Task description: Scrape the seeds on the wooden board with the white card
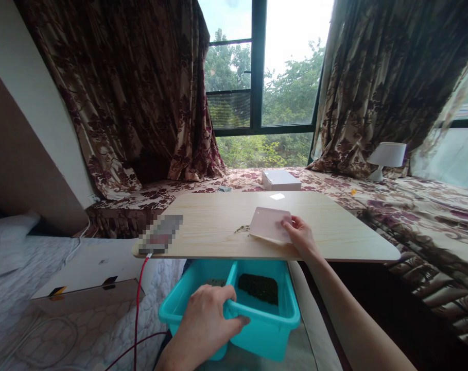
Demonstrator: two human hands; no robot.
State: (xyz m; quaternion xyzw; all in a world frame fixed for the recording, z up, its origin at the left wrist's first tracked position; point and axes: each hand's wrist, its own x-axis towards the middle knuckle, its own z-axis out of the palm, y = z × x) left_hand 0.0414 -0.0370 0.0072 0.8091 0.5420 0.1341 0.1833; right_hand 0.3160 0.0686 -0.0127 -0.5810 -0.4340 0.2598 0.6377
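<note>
My right hand grips a thin, pale plastic scraper by its right edge. The scraper leans low over the light wood tabletop, its left edge beside a small scatter of dark, grain-like bits. Below the table's near edge is a turquoise two-compartment bin. My left hand is closed on its front rim, where the divider meets it. A layer of dark, crumbly grains lies in the right compartment. The left compartment is partly hidden by my hand, with a few pale bits showing.
A blurred-out phone-like device with a red cable lies at the table's left. A white box rests on the quilted bed. Behind the table, a small white box and a lamp stand on the window ledge.
</note>
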